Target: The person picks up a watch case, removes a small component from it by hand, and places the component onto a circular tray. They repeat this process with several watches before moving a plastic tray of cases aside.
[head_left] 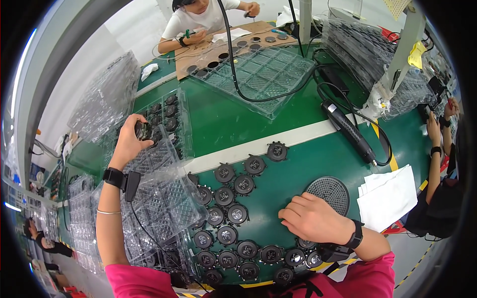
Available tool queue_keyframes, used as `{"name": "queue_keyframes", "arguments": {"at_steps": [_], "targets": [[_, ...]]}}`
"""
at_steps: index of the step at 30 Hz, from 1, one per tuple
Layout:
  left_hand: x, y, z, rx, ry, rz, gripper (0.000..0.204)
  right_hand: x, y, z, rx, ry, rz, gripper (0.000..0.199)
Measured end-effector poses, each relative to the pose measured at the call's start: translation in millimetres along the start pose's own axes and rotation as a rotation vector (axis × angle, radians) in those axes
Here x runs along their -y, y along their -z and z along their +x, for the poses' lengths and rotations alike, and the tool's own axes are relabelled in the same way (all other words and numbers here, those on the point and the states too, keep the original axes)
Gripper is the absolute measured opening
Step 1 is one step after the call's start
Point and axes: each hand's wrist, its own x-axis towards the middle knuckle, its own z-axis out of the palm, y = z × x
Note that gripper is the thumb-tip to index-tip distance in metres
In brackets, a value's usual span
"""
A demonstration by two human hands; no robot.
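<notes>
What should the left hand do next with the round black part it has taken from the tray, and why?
Probably carry it over to the green table. The left hand grips one round black part above the clear tray, while many like parts lie in rows beside the right hand, which rests flat there, holding nothing.

The green surface (233, 119) carries round black parts (237, 214) near, clear plastic trays (164, 198) left, white paper (387, 198) right, and perhaps an electric screwdriver (350, 130).
</notes>
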Motion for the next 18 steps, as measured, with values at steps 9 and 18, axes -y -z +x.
{"name": "queue_keyframes", "arguments": {"at_steps": [9, 18], "targets": [[35, 17, -23, 0.145, 0.200, -0.010, 0.058, -1, 1, -1, 0.045, -0.003, -0.005, 0.020], [33, 34, -36, 0.233, 0.195, 0.005, 0.055, -1, -1, 1, 0.052, -0.014, -0.002, 0.020]]}}
